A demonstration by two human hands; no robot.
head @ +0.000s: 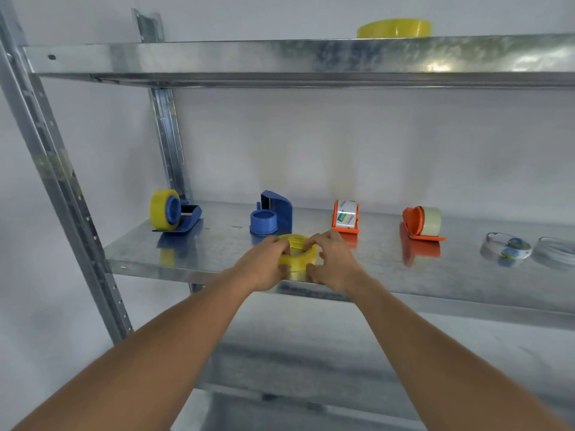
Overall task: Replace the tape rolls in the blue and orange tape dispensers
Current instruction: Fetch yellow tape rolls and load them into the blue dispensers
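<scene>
Two bare forearms reach up from the bottom of the head view to the front edge of the middle shelf. The left hand and the right hand both grip a yellow roll, fingers curled over its rim from either side and thumbs against its near wall. The roll sits at the shelf's front edge.

Just behind the roll stands an empty blue dispenser, its round hub bare. Far left of the roll is a second blue dispenser loaded with a yellow tape. Behind and right of the roll stands an orange dispenser carrying a roll with a printed label. Further right is another orange dispenser with a pale roll. Far right of the roll lie two clear rolls flat on the shelf. Above, on the top shelf, lies a large yellow roll.
</scene>
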